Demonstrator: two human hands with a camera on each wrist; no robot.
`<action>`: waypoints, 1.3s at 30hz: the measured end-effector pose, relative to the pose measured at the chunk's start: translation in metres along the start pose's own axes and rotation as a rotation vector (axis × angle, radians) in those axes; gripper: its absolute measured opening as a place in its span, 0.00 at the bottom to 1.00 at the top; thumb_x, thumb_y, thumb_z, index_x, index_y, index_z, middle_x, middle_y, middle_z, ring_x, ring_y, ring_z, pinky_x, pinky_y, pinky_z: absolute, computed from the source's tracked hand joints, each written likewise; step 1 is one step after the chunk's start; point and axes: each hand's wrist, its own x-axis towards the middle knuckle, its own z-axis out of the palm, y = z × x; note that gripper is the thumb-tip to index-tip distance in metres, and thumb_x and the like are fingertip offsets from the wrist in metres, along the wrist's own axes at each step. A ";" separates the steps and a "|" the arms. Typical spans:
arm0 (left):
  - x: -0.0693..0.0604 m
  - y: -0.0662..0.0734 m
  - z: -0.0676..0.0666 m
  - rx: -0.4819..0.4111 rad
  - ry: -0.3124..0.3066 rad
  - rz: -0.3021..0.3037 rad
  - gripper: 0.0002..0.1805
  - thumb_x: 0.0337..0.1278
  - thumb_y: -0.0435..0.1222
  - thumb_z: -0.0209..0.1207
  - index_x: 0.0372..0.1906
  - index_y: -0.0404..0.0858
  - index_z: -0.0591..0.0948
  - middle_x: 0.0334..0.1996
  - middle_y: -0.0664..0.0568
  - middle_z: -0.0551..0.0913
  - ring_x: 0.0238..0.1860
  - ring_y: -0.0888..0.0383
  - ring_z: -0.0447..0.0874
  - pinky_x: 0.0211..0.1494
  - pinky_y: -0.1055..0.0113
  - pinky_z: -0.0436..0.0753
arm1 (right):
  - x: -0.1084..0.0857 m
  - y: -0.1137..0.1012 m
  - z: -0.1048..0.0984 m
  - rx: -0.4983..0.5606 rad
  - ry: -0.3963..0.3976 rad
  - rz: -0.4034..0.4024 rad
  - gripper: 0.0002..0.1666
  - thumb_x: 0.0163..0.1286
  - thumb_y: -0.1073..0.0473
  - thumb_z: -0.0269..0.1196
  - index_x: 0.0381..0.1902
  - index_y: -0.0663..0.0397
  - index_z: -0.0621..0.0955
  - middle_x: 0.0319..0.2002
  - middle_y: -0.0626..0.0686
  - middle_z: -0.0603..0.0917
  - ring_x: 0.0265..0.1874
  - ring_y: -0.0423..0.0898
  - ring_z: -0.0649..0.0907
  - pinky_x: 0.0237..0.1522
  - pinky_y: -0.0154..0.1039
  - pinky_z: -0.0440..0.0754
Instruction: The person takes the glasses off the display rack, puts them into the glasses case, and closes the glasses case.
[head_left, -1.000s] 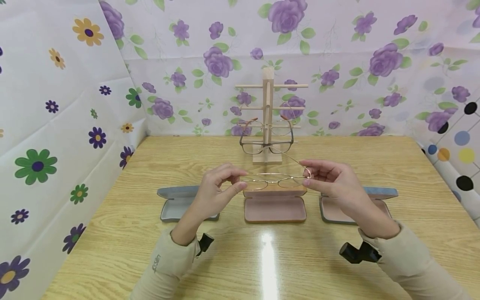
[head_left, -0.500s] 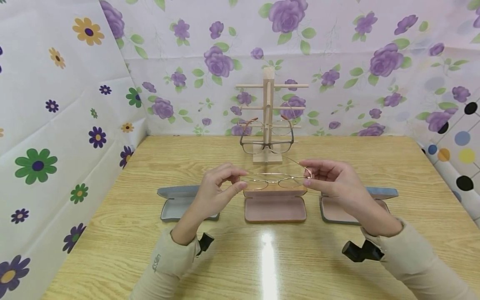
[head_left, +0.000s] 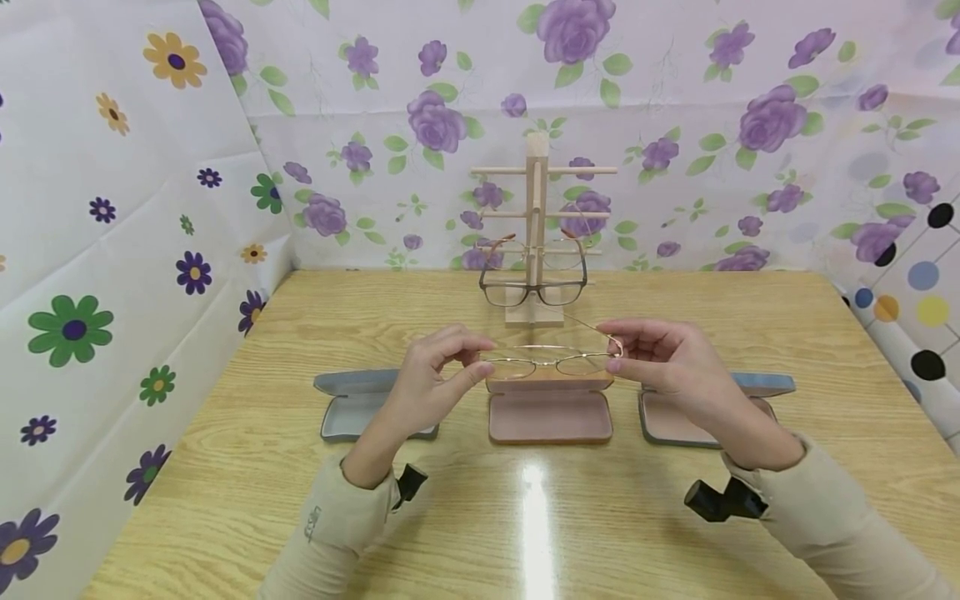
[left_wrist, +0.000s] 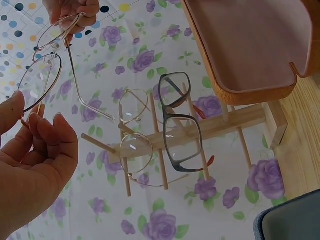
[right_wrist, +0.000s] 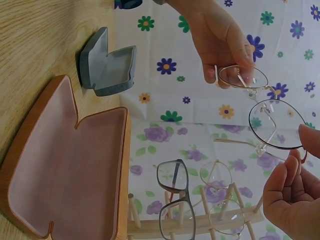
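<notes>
**Thin gold-rimmed glasses (head_left: 546, 363) held level between two hands**

The glasses are held up off the worktop (head_left: 480, 521), in front of the wooden stand (head_left: 534, 196), and in the head view they are seen across the raised lid of the middle case. One temple is extended toward the stand, while a second thin gold line is seen running behind the lenses. One end of the frame is pinched between the thumb and fingers of the left hand (head_left: 441, 379); the other end, near the hinge, is grasped in the same way by the right hand (head_left: 671, 367).

Below the glasses, the middle case (head_left: 550, 418), orange outside and pink inside, is laid open on the worktop. It is flanked by two more open cases: a grey-blue one (head_left: 351, 417) on the left, partly covered by the left wrist, and a blue-lidded one (head_left: 669, 418) on the right, partly hidden by the right hand.

On the stand, a dark-framed pair (head_left: 533, 288) is carried on the rods, with a thin round-lensed pair (left_wrist: 136, 154) hung above it. The space behind is backed by a purple-flowered cloth (head_left: 337, 67), and the left side is lined by a daisy-printed sheet (head_left: 142, 308). Both forearms are covered by beige sleeves (head_left: 341, 517).
</notes>
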 end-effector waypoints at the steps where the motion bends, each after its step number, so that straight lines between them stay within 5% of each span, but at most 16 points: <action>1: 0.000 0.000 0.000 0.001 0.000 0.001 0.08 0.53 0.28 0.60 0.38 0.28 0.80 0.27 0.48 0.78 0.29 0.59 0.72 0.35 0.68 0.77 | 0.000 0.000 0.000 -0.001 -0.001 0.000 0.22 0.60 0.60 0.64 0.53 0.59 0.77 0.35 0.51 0.79 0.32 0.44 0.78 0.30 0.34 0.77; 39: 0.000 -0.002 -0.001 0.008 -0.015 -0.016 0.09 0.48 0.22 0.60 0.38 0.28 0.80 0.24 0.50 0.75 0.27 0.60 0.70 0.32 0.69 0.75 | 0.002 0.004 0.000 0.011 -0.043 -0.013 0.22 0.60 0.63 0.63 0.52 0.66 0.77 0.37 0.53 0.81 0.34 0.43 0.80 0.32 0.34 0.79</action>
